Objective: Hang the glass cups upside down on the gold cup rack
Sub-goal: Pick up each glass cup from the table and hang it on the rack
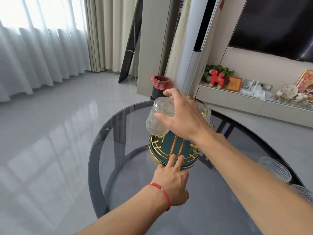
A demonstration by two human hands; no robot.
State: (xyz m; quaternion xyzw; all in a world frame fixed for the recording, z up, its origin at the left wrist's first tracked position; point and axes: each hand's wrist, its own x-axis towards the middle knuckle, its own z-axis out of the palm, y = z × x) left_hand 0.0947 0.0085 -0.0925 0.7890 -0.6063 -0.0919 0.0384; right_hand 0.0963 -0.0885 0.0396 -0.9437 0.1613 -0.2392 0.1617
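Your right hand holds a ribbed glass cup from above, with the thumb on the near side and the fingers wrapped over its base. The cup is upside down and a little tilted, with its mouth toward the gold cup rack. It is just above the left side of the rack; whether it already sits on a prong, I cannot tell, because the glass and your hand cover that place. Your left hand is flat and holds nothing, with two stretched fingers pressing on the near rim of the rack's round green base. Behind your right hand, another cup seems to hang on the far side of the rack. Two more cups stand on the round dark glass bench at the right, beside your right forearm.
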